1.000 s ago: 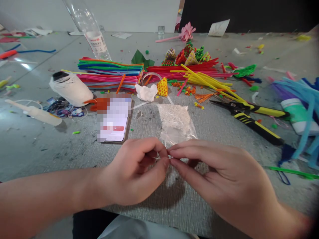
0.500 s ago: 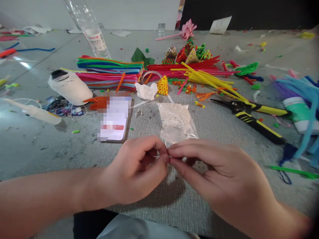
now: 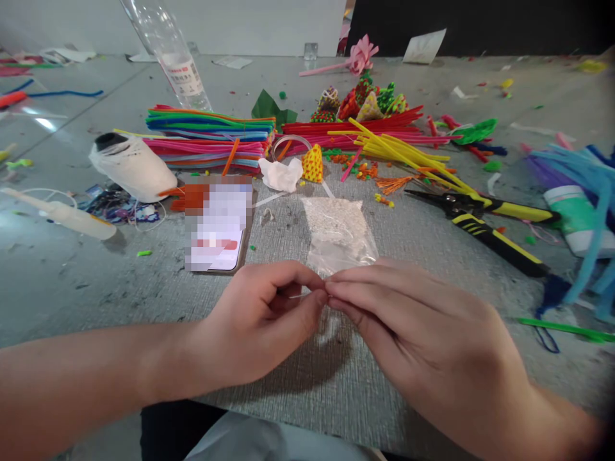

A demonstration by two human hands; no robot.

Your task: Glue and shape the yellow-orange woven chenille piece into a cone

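My left hand point(image 3: 276, 330) is closed, thumb and forefinger pinched together. A short stretch of thin pale thread point(image 3: 298, 296) shows inside its curled fingers. My right hand point(image 3: 427, 333) is closed too, its fingertips pressed together and touching the left ones. Whatever lies between the meeting fingertips is too small and covered to make out. Just beyond them is a clear plastic bag of small pale beads point(image 3: 339, 224), its near edge partly behind my right fingers. A phone point(image 3: 223, 230) lies to the left of the bag.
Black-and-yellow pliers point(image 3: 480, 218) lie open at right. Behind the bag are a yellow beaded cone point(image 3: 313, 164), crumpled white tissue point(image 3: 281, 174) and bundled pipe cleaners point(image 3: 211, 137). A white-wrapped spool point(image 3: 134, 169), a squeeze bottle point(image 3: 72, 218) and a clear bottle point(image 3: 177, 70) are on the left.
My right hand has turned slightly, its fingers now straighter and lying more over the bag's near edge. The left hand keeps its pinch almost in place. The view has shifted a little.
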